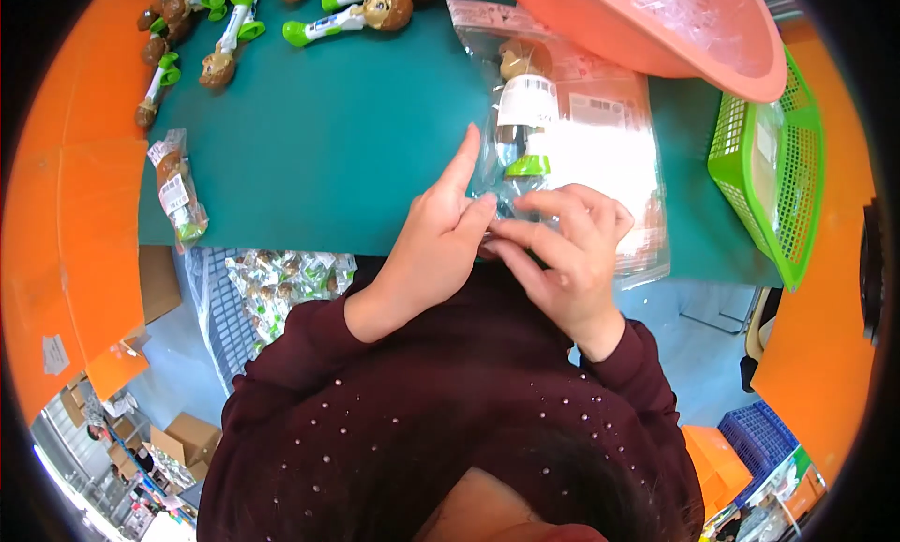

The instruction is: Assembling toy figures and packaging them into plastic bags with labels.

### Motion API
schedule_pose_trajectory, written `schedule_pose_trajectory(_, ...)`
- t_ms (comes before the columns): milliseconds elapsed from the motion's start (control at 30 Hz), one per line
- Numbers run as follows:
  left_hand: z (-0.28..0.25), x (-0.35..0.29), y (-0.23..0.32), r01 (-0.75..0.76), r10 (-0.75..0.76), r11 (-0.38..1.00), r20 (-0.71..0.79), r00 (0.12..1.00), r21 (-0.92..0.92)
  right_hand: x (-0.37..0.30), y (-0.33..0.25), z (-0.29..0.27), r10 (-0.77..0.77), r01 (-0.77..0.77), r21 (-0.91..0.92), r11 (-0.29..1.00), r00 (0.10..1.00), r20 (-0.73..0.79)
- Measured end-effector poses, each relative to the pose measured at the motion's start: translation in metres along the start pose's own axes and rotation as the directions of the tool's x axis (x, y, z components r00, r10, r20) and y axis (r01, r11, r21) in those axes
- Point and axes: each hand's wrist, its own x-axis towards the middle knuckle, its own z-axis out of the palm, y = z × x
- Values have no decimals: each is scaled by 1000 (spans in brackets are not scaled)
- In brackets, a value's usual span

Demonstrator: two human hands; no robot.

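Observation:
A clear plastic bag [487,178] lies at the table's near edge with a toy figure [528,153] inside it. The figure has a brown head pointing away from me, a white barcode label round its middle and a bright green base nearest my hands. My left hand [434,233] pinches the near end of the bag between thumb and fingers, its index finger stretched out along the bag's left side. From the right, my right hand [572,247] pinches the same end, fingertips almost meeting the left ones. The exact fold under the fingertips is hidden.
Flat clear bags [628,167] lie right of the figure, under a tilted pink basin [764,68]. A green basket [797,186] stands at right. Loose toy figures [230,40] lie far left, a bagged one [175,190] nearer. Below, a blue crate [225,303] holds bagged figures.

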Motion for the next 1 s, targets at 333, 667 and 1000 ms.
schedule_pose_trajectory(333, 13, 1, 27, 103, -102, 993, 30, 994, -60, 20, 9, -60, -77, 48, 192, 980, 986, 145)
schedule_pose_trajectory(667, 15, -1, 23, 32, -37, 996, 57, 998, 87, 136, 167, -179, 315, -317, -21, 948, 946, -74)
schedule_pose_trajectory(1000, 4, 2, 23, 24, -31, 996, 76, 997, 90, 127, 177, -198, 78, 49, -631, 774, 982, 172)
